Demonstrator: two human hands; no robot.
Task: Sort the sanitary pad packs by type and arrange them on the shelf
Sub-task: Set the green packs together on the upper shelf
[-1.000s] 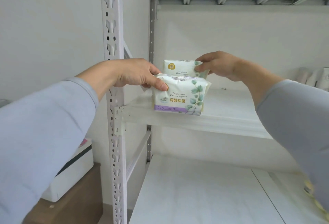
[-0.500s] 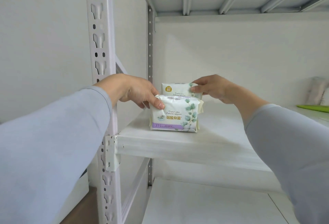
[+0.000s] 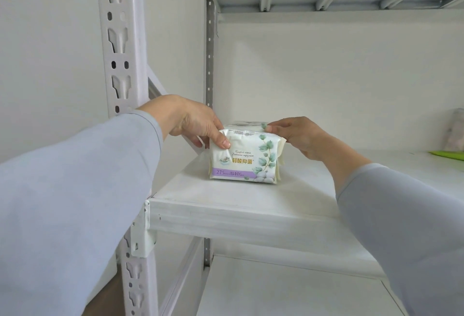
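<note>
**Two hands on the packs at the left end of the shelf**

The white metal shelving unit [image 3: 251, 217] fills the view, its slotted front upright [image 3: 123, 47] running top to bottom on the left and a ribbed board overhead. Both arms come in wearing pale grey-blue sleeves [image 3: 75, 202], wide across the bottom corners. On the white middle shelf board, at its left end near the upright, stands the white soft-plastic sanitary pad pack with green leaf print and a purple band [image 3: 244, 156], upright, front face to the camera, base flat on the board. Right behind it, touching or nearly so, a second white pack [image 3: 247, 124] shows only a sliver of its top edge. The left hand [image 3: 190, 121] pinches the front pack's top left corner, thumb pressed on the face, fingers curled round behind. The right hand [image 3: 298, 137] grips at the top right, fingertips curled over where the two packs meet; which one it holds, I cannot tell. Far right on the same board, well apart, lies a flat lime-green item [image 3: 448, 155] beneath a blurred pale pack [image 3: 455, 131].
</note>
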